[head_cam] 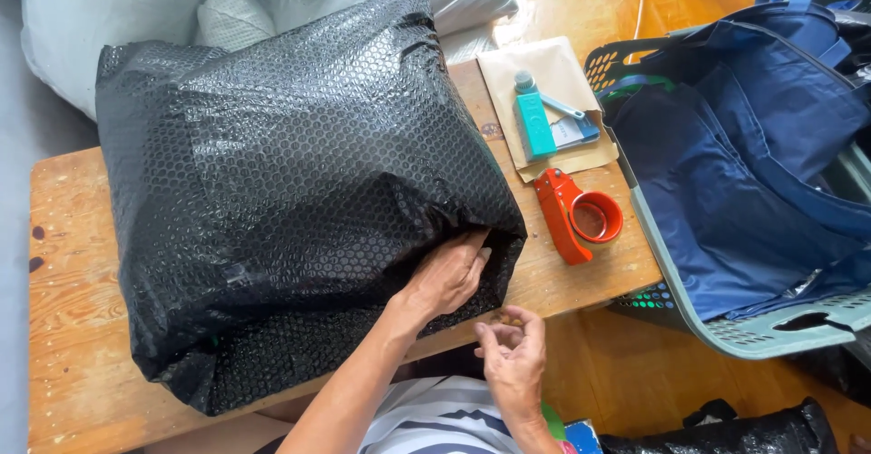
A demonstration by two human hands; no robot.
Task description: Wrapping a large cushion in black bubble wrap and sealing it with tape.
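A: Viewing from the head camera: left hand (pixel 449 277) pressed flat on the near right corner of the black bubble-wrap parcel (pixel 290 182), fingers (pixel 472 247) apart, spread over a folded flap. Right hand (pixel 513 350) hovering just off the surface (pixel 68 236) edge, fingers together, pinching something small; cannot tell what.

B: Progress?

A: Wrapped all round, apparently; near corner fold held down, no tape visible across it. Sealing judged outstanding.

B: Condition of parcel?

A: Bulky, pillow-shaped, glossy, honeycomb-textured; lying across most of the wooden surface. Red tape dispenser (pixel 576 214) resting just beside it, untouched; blue bag (pixel 753 164) in a green basket (pixel 771 336) further right.
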